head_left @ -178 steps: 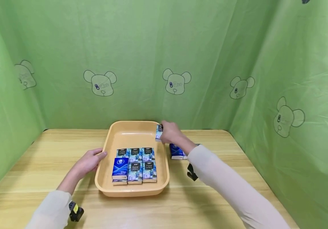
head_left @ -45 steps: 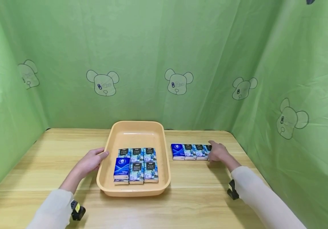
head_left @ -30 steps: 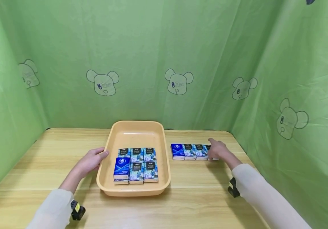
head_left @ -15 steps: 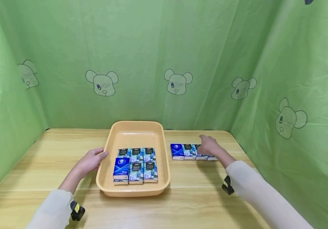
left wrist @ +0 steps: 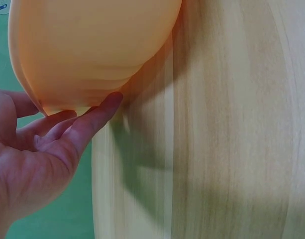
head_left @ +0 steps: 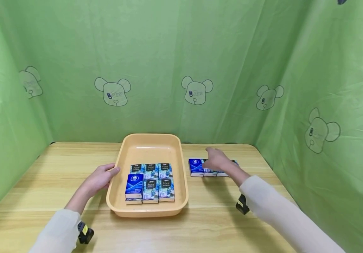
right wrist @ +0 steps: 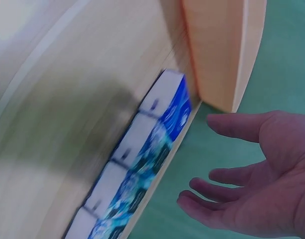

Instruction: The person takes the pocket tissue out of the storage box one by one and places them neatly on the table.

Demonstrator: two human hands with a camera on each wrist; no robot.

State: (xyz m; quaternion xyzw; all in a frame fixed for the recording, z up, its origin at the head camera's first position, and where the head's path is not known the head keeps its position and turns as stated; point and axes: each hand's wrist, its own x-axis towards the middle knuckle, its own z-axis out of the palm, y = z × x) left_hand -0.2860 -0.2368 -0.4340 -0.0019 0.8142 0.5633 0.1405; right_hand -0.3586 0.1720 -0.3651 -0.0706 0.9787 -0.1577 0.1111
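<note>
My left hand [head_left: 100, 178] holds the left rim of the orange plastic tray [head_left: 146, 211]; in the left wrist view its fingers [left wrist: 105, 112] lie against the outer wall. Inside the tray, floral tissue packs [head_left: 151, 189] lie in two rows of three. A blue tissue pack [head_left: 134, 184] rests on top of the near left one. Right of the tray, a row on the table begins with another blue tissue pack [head_left: 195, 167], followed by several floral ones [right wrist: 150, 149]. Above this row hovers my right hand [head_left: 217, 161], fingers spread and nothing in it, partly hiding the floral packs.
The wooden table [head_left: 213, 225] carries everything. Green curtains [head_left: 150, 116] with bear-head drawings stand behind it and along both sides. A black wrist camera [head_left: 242, 204] hangs below the right sleeve, and another black wrist camera [head_left: 85, 232] sits at the left sleeve.
Earlier the right hand held a floral tissue pack near the tray's right rim. That hand later was at the row's right end, and now has moved left along it, empty. The left hand stays put.
</note>
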